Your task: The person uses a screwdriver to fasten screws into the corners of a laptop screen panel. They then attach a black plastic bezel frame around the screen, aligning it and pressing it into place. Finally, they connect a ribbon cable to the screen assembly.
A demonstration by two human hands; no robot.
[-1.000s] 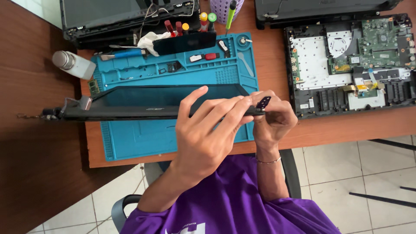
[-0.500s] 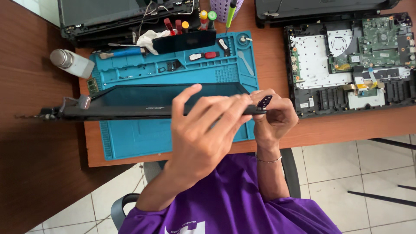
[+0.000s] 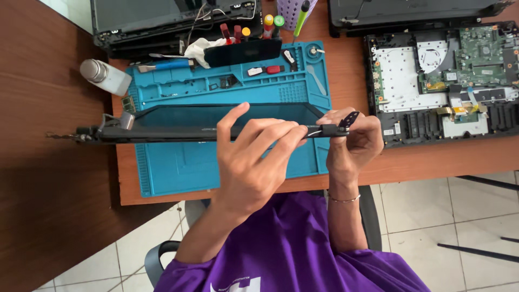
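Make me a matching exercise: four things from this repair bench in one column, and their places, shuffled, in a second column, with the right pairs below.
Things:
1. long black laptop screen panel
2. blue silicone work mat
3. white bottle with a grey cap
4. opened laptop base with a green circuit board

Places:
A. on the brown desk at the far right
B. lying on its side just left of the mat
C. held edge-on by the left hand and right hand
D. flat on the desk beneath the panel

Pairs: 1-C, 2-D, 3-B, 4-A

Electronics repair workshop, blue repair mat (image 3: 178, 167), opened laptop (image 3: 448, 81), screwdrivers (image 3: 254, 30)
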